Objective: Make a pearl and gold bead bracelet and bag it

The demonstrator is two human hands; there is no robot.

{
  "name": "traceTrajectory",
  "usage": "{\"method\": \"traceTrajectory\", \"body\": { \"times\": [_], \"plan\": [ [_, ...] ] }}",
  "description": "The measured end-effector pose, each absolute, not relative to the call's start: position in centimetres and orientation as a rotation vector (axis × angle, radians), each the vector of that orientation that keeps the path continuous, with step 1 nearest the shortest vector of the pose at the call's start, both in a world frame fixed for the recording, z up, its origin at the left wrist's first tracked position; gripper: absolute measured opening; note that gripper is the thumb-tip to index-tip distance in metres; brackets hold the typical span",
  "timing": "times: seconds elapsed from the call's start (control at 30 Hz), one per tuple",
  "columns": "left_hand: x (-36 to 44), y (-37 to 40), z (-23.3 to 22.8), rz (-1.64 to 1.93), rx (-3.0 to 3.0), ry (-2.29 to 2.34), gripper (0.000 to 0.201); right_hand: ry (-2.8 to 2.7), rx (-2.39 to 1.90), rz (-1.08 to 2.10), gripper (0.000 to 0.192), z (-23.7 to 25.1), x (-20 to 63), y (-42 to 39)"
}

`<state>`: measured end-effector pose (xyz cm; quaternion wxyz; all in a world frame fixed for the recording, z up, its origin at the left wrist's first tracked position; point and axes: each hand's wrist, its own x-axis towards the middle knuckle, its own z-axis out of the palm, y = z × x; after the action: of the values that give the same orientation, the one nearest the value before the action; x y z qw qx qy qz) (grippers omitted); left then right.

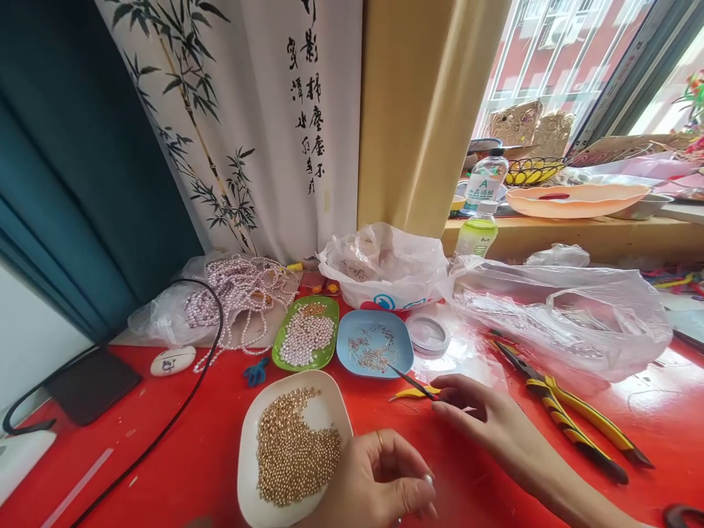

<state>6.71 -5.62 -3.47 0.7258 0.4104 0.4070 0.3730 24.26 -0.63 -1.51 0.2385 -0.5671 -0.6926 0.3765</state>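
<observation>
My right hand [467, 407] is closed on a pair of dark, slim tweezers [412, 381]. Their pointed tip reaches the near right edge of a blue tray [344, 337] with small metal pieces scattered in it. In front, my left hand [385, 477] pinches a small shiny pearl bead [429, 479] between thumb and fingers. That hand lies over the right side of a white tray [248, 440], where many gold beads [300, 447] are heaped. A curved yellow item [404, 394] rests on the table under the tweezers; its kind is unclear.
A green tray [278, 352] of pink and gold beads adjoins the blue one. Pliers [572, 418] lie at right. Plastic bags [561, 315] and a round clear lid [429, 335] stand behind. Bead strings [236, 293], a blue clip [256, 372] and a black cable [198, 389] are left.
</observation>
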Motion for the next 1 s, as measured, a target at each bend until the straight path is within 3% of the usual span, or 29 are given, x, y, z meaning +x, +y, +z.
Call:
{"method": "traceTrajectory", "body": {
  "times": [0.27,0.43,0.6,0.73,0.83,1.0],
  "plan": [
    [6.6,-5.6,-2.4,0.715,0.881,0.901,0.018,-1.170,-1.103,1.437,0.028,-2.0,23.9,-0.4],
    [6.7,-5.9,-2.4,0.723,0.844,0.859,0.019,-0.717,-0.883,1.664,0.034,-1.2,24.1,0.8],
    [6.5,-5.6,-2.5,0.764,0.836,0.871,0.026,-0.518,-0.758,1.609,0.026,0.0,25.5,1.8],
    [5.7,-4.6,-1.7,0.956,0.828,0.880,0.028,-0.433,-0.682,1.634,0.036,1.5,26.1,1.8],
    [5.3,-3.8,-0.9,1.105,0.770,0.863,0.021,-0.487,-0.633,1.625,0.044,3.1,26.2,2.0],
    [5.0,-3.2,-0.3,1.190,0.666,0.876,0.017,-0.817,-0.768,1.496,0.035,4.5,25.9,2.1]
  ]
}}
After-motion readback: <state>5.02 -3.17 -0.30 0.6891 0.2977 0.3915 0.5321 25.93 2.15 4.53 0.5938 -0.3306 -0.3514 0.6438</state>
